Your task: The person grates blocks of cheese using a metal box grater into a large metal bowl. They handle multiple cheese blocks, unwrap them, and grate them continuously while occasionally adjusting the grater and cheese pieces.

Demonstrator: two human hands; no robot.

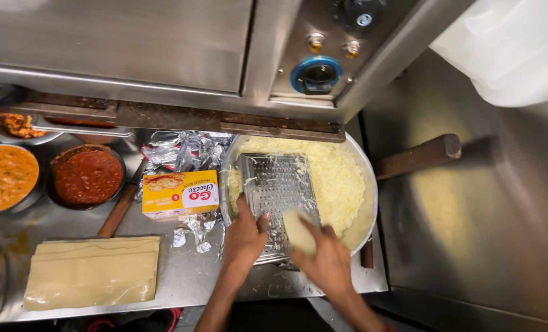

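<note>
A flat metal grater (275,187) leans over a wide steel bowl (367,212) heaped with pale grated cheese (334,175). My left hand (244,237) grips the grater's lower left edge and steadies it. My right hand (326,258) is closed on a block of pale cheese (298,230), pressed against the grater's lower face.
A yellow cheese box (180,195) and crumpled foil (185,150) lie left of the bowl. Bowls of red sauce (88,177) and orange sauce (4,178) stand further left. Stacked pale pasta sheets (92,270) lie at the front. A steel oven (163,55) rises behind; a wooden handle (418,157) sticks out right.
</note>
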